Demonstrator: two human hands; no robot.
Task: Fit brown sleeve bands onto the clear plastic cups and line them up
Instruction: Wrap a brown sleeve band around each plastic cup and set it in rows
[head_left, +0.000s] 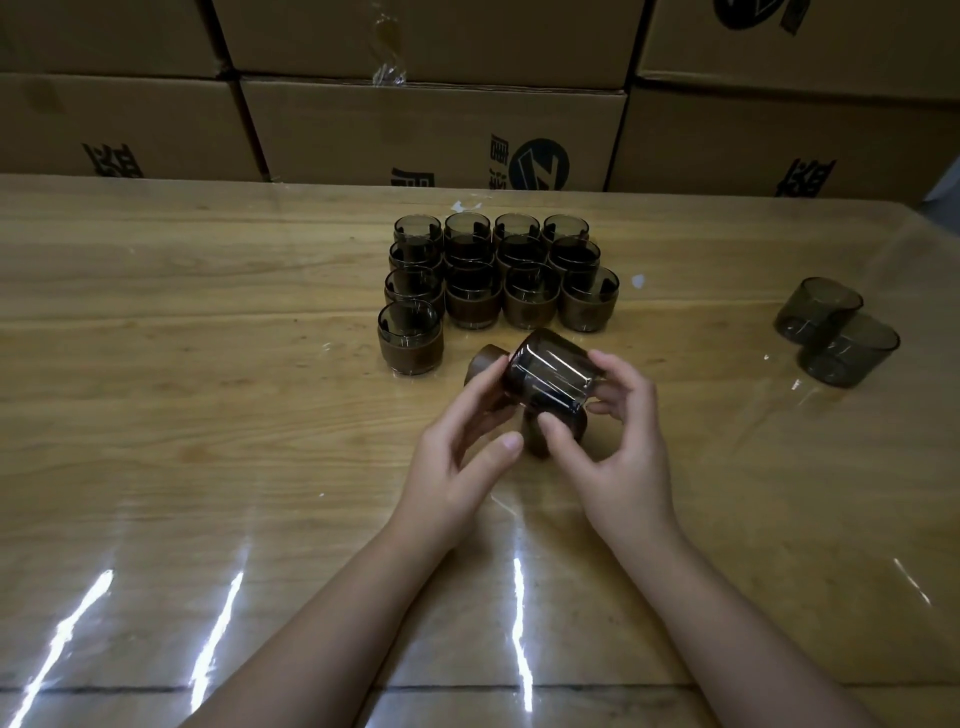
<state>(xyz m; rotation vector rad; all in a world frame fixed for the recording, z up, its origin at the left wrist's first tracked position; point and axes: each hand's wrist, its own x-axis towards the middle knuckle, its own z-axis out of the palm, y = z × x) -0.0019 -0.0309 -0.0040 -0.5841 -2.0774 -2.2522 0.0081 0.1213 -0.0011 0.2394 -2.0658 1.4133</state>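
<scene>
A smoky clear cup (550, 371) lies tilted on its side above the table, held between both hands. My right hand (621, 441) grips its right side and lower rim. My left hand (465, 452) holds a brown sleeve band (488, 364) at the cup's left end. Another brown band (553, 431) sits under the cup, partly hidden by my fingers. Several sleeved cups (493, 275) stand upright in rows behind, with one more (410, 338) starting a new row at the front left.
Two bare smoky cups (836, 338) stand at the right of the wooden table (208, 415), which has a glossy plastic cover. Stacked cardboard boxes (431, 130) form a wall along the far edge.
</scene>
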